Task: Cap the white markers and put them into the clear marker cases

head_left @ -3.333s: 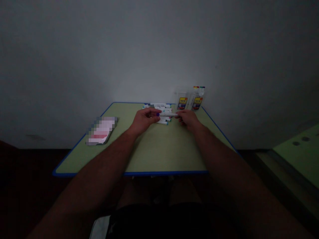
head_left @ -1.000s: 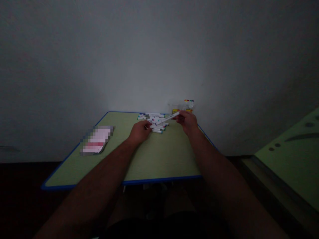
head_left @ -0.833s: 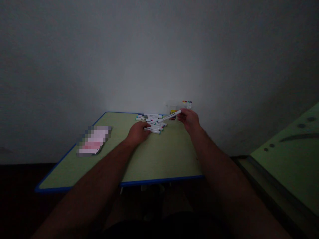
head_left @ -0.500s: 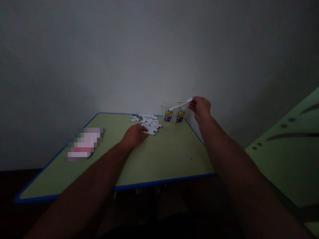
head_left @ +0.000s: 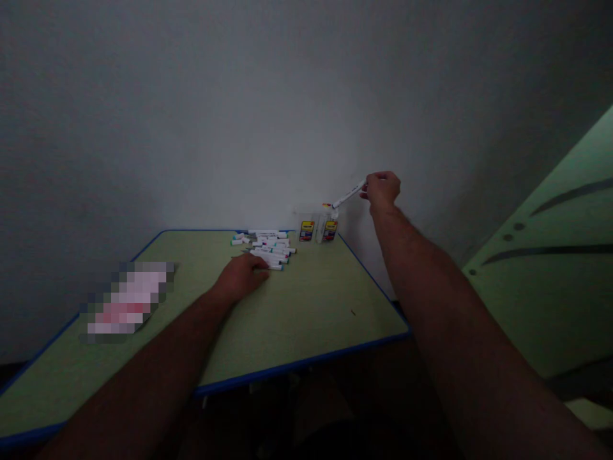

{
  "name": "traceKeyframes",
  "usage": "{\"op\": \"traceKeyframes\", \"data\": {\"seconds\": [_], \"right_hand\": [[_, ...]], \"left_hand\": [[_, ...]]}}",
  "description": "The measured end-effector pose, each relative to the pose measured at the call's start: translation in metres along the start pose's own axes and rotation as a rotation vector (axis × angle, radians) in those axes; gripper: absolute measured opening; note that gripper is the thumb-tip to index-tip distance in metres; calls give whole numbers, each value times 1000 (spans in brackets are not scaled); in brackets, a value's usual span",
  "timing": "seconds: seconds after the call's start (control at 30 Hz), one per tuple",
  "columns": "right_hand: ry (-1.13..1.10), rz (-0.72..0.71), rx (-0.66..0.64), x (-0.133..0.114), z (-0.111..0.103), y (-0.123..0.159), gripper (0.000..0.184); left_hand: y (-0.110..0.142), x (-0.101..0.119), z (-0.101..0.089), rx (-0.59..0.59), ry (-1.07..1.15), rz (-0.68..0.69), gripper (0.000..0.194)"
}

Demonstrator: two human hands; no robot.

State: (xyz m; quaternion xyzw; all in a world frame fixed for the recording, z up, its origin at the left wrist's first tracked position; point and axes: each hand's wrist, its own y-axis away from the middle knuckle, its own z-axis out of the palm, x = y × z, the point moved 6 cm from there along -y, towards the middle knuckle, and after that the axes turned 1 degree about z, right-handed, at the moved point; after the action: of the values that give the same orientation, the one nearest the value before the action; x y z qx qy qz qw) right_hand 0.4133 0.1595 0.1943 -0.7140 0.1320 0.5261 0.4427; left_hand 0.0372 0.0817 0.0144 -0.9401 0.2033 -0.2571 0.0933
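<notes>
Head view: right hand (head_left: pixel 384 189) has moved up and right since the earlier frames, taking the held marker (head_left: pixel 349 194) off the pile and over to the clear cases. Both hands were on that marker at first; now only the right is. Camera has swung right too.

Right hand: fingers pinched shut on the marker's upper end. Marker is white, tilted, lower dark tip right by the coloured caps (head_left: pixel 327 205) at the top of the right case (head_left: pixel 328 227). Can't tell if tip touches.

Left hand (head_left: pixel 241 276): low on the table (head_left: pixel 306 319), fingers half curled at the near left side of the loose markers (head_left: pixel 271 243). Can't tell if it grips any.

Loose markers lie in an untidy heap, mostly sideways, white barrels, some green and blue ends, toward the back edge. Left case (head_left: pixel 306 225) stands upright between heap and right case, both with yellow labels, near the wall (head_left: pixel 230 115).

Pixelated flat item (head_left: pixel 127 300) on the table's left side. Small dark mark (head_left: pixel 353 312) near the front right corner
</notes>
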Motion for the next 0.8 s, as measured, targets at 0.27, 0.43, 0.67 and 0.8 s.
{"op": "traceKeyframes", "data": {"seconds": [0.27,0.43,0.67,0.8], "right_hand": [[193,12,-53,16,23,-5,14],[323,20,-141,27,39,-1,14],[557,-14,-287,35,54,10,17],[671,-141,-349,35,63,14,22]], "left_hand": [[0,4,1,-33,-19,-12,29],[1,7,1,-40,-38,-19,28],[2,12,0,-73,-44,-51,29],[1,10,1,-66,-44,-44,28]]}}
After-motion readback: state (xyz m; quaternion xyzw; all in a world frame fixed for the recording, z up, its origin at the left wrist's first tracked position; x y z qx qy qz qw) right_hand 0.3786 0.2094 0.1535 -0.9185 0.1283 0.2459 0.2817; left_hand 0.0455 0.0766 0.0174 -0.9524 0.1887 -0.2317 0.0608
